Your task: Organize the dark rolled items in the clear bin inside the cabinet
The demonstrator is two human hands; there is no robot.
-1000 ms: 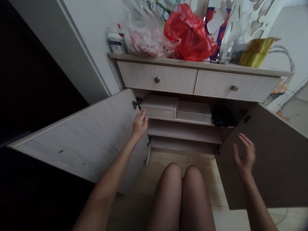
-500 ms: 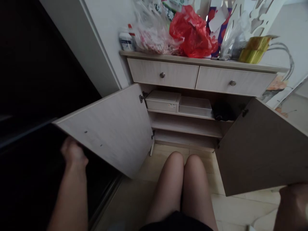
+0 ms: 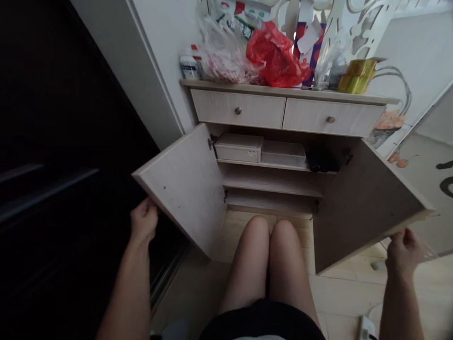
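My left hand (image 3: 144,219) is closed at the outer edge of the left cabinet door (image 3: 184,189), its fingertips partly hidden behind the panel. Opposite it, my right hand (image 3: 403,248) is closed at the free edge of the right cabinet door (image 3: 364,208); what exactly the fingers pinch on the far side is hidden. Both doors stand partway open. Inside the pale wooden cabinet, a white drawer box (image 3: 237,148), a clear plastic bin (image 3: 283,153) and a black item (image 3: 321,159) lie on the upper shelf. Two lower levels show bare boards.
On the cabinet top are a white bottle (image 3: 189,67), a red plastic bag (image 3: 274,56), clear bags (image 3: 226,61) and yellow tape rolls (image 3: 356,75). Two drawers with knobs (image 3: 238,110) sit below. My knees (image 3: 260,231) are between the doors. A white power strip (image 3: 366,327) lies on the floor.
Both doors have swung inward, toward closing, with my hands at their edges. My left hand has moved right, and my right hand has come up and further into view.
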